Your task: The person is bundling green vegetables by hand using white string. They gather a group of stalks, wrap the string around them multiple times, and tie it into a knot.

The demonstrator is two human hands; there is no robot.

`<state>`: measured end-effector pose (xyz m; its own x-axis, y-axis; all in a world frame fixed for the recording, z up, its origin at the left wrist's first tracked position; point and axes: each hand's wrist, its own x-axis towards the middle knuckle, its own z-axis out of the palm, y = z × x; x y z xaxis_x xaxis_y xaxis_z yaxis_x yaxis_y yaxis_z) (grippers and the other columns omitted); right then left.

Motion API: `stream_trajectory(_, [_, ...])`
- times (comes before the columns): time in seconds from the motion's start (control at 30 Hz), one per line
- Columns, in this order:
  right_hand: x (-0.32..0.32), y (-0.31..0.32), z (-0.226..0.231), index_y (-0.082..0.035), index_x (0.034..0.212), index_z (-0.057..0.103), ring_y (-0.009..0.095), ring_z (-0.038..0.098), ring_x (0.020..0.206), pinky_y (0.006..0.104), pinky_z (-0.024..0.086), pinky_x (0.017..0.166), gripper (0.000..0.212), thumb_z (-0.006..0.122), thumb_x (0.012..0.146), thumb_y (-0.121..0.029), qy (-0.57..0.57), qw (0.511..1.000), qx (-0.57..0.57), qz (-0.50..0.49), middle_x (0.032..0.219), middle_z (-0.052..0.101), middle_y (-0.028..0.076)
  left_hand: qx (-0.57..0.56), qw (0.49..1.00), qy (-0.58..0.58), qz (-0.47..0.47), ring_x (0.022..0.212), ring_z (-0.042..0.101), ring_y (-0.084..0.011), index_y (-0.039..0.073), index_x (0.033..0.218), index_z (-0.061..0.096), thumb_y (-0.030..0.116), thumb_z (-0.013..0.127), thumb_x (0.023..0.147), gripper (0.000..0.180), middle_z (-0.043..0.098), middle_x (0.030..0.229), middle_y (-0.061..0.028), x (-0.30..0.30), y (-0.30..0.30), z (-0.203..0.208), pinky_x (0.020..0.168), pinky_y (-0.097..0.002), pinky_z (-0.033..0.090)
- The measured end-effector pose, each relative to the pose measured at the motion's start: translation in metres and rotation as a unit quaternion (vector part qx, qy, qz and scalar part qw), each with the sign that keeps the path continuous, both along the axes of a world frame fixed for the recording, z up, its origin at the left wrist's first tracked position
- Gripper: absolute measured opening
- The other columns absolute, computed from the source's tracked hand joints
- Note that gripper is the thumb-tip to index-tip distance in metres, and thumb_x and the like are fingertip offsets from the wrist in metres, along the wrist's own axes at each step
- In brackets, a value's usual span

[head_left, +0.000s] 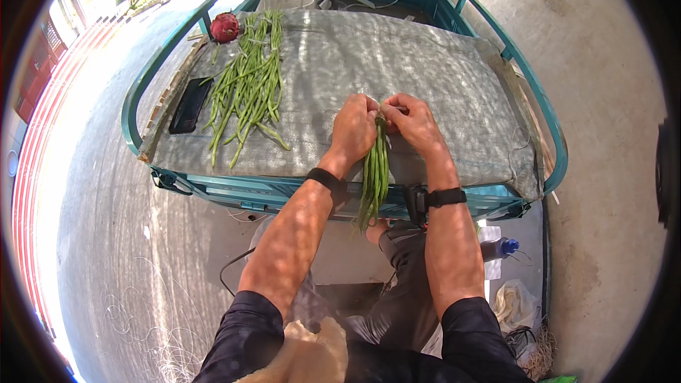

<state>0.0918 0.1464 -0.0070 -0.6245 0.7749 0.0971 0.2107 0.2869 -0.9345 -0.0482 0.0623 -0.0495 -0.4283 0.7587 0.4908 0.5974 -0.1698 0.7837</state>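
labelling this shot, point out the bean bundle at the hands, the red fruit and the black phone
Bean bundle (376, 168), head view, middle of pods
Red fruit (225, 28), head view, middle of skin
Black phone (190, 106), head view, middle of face

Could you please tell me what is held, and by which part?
A bundle of green beans, held at its upper end by the left hand and right hand.
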Motion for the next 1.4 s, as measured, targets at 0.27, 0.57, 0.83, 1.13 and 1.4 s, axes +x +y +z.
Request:
stream_trajectory(0.27, [0.0,0.005,-0.011,0.0,0.097,0.071,0.01,0.063,0.074,0.0271,0.052,0.067,0.015,0.073,0.093,-0.014,0.022,1.0,-0.002,-0.004,0.084,0.07,0.004,0.008,1.0,-0.01,-0.002,0.096,0.065,-0.0398,-0.002,0.099,0.066,0.005,0.063,0.092,0.01,0.067,0.1,-0.0228,0.002,-0.002,0.004,0.085,-0.0462,0.052])
stream_trajectory(0.57, [0.0,0.006,-0.013,-0.003,0.101,0.068,0.007,0.062,0.074,0.0242,0.052,0.067,0.007,0.068,0.097,-0.009,0.042,0.998,-0.036,0.015,0.085,0.066,0.0,0.001,1.0,0.014,0.005,0.1,0.065,-0.0409,-0.003,0.099,0.067,0.01,0.062,0.091,0.015,0.066,0.102,-0.025,0.002,0.001,-0.002,0.089,-0.0478,0.051])
stream_trajectory(0.83, [0.001,0.003,-0.011,-0.003,0.098,0.068,0.008,0.058,0.071,0.0253,0.047,0.062,0.008,0.068,0.09,-0.004,0.07,0.997,0.01,0.035,0.079,0.063,0.0,-0.02,0.999,0.039,0.01,0.101,0.064,-0.0442,-0.003,0.101,0.065,0.012,0.059,0.093,0.018,0.066,0.104,-0.0262,0.002,0.003,-0.004,0.09,-0.0496,0.051])
stream_trajectory(1.13, [-0.003,-0.003,-0.009,-0.004,0.1,0.068,0.011,0.063,0.075,0.0283,0.053,0.068,0.01,0.062,0.092,-0.001,-0.015,0.993,0.113,0.011,0.083,0.069,0.003,0.0,0.999,0.047,-0.019,0.095,0.064,-0.0448,-0.003,0.099,0.064,0.009,0.059,0.095,0.014,0.065,0.099,-0.0265,-0.012,0.007,-0.016,0.084,-0.0483,0.051])
stream_trajectory(1.4, [-0.003,-0.003,-0.01,0.0,0.099,0.071,0.017,0.071,0.083,0.0324,0.057,0.076,0.011,0.071,0.089,-0.004,-0.014,0.992,0.129,-0.003,0.088,0.074,0.01,0.017,0.999,0.013,-0.049,0.083,0.068,-0.0296,-0.003,0.102,0.068,0.011,0.063,0.097,0.015,0.07,0.093,-0.0202,-0.019,0.013,-0.024,0.074,-0.0393,0.053])
